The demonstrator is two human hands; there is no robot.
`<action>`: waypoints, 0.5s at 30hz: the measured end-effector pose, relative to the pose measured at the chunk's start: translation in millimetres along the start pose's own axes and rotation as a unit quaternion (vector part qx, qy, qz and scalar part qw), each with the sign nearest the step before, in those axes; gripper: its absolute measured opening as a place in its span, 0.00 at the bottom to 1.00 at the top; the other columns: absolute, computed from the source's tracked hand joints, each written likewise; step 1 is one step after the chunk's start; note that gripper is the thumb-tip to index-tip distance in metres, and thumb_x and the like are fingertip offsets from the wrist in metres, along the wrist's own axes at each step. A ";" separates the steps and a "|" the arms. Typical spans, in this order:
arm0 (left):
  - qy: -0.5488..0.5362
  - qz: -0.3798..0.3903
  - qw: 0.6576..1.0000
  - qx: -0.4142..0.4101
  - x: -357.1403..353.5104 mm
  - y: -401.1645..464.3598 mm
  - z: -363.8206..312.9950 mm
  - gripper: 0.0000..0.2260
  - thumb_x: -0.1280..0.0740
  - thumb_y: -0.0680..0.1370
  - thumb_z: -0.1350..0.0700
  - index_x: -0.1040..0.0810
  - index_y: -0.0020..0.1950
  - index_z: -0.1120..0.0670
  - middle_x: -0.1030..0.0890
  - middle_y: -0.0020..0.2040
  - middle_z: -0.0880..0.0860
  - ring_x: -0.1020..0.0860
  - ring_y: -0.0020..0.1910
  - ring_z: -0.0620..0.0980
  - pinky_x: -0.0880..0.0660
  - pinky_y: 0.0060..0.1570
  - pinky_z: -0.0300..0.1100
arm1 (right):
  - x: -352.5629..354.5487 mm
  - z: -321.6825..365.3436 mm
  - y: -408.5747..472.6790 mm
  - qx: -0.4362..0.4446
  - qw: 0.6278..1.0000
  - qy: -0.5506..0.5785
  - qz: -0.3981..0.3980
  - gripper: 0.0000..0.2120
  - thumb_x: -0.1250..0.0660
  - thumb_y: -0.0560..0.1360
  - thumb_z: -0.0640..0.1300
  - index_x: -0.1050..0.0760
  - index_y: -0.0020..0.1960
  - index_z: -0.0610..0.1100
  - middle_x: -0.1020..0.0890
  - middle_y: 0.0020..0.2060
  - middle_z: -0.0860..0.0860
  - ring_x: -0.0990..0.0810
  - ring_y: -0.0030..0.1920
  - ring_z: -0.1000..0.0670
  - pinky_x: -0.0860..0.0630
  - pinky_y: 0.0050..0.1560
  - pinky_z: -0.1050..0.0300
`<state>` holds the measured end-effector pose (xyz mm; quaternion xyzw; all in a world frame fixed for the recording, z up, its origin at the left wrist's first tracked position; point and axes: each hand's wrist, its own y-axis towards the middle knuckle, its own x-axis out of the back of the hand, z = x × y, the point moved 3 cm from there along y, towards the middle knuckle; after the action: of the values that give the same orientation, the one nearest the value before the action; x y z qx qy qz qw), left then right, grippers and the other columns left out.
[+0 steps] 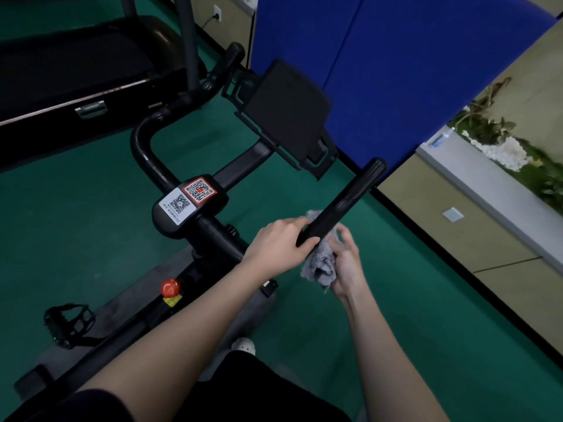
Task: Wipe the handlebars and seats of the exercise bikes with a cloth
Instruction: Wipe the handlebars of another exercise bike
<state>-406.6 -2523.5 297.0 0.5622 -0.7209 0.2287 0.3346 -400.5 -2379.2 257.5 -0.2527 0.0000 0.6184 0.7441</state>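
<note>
Currently the left hand (278, 239) rests over the right handlebar (341, 202); the right hand (344, 260) grips the grey cloth (320, 263) bunched beneath it. Risk: bunching leaves the bar's far end unwiped.

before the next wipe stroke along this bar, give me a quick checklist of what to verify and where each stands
1. Cloth in hand: ok. The right hand grips the grey cloth.
2. Cloth against the right handlebar: ok. It bunches around the bar's near end.
3. Bar steadied: ok. The left hand rests on the bar's near end, fingers over it.
4. Stroke path: ok. Nothing lies on the bar up to its far tip.
5. Left handlebar wiped: cannot tell.
6. Seat wiped: cannot tell. It is not in view.
</note>
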 end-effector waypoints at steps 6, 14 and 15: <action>-0.012 0.006 1.000 -0.011 -0.4 -2.3 2.6 0.18 0.39 0.79 0.44 0.29 0.66 0.49 0.20 0.58 0.51 0.21 0.54 0.54 0.24 0.49 0.47 | -3.6 -14.7 -17.4 -0.008 0.999 -0.022 -0.024 0.11 0.42 0.80 0.33 0.29 0.61 0.39 0.20 0.53 0.37 0.20 0.49 0.41 0.23 0.52 0.46; 0.014 0.024 0.999 -0.025 2.8 -5.3 0.2 0.20 0.42 0.80 0.43 0.30 0.67 0.54 0.20 0.57 0.54 0.22 0.53 0.56 0.25 0.47 0.48 | 3.2 -0.5 -68.3 0.113 0.956 -0.262 -0.062 0.10 0.34 0.76 0.35 0.23 0.52 0.48 0.18 0.48 0.50 0.19 0.47 0.54 0.23 0.49 0.59; 0.016 0.028 0.999 -0.027 2.7 -5.4 0.2 0.20 0.42 0.80 0.43 0.30 0.67 0.54 0.21 0.58 0.55 0.22 0.54 0.57 0.25 0.47 0.48 | 3.7 3.4 -75.8 0.133 0.949 -0.277 -0.074 0.11 0.34 0.76 0.35 0.23 0.53 0.50 0.18 0.49 0.52 0.19 0.47 0.57 0.24 0.49 0.63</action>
<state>-401.9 -2526.9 298.6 0.5292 -0.7365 0.2275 0.3546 -330.9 -2382.5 287.8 0.0302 -0.1421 0.6019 0.7852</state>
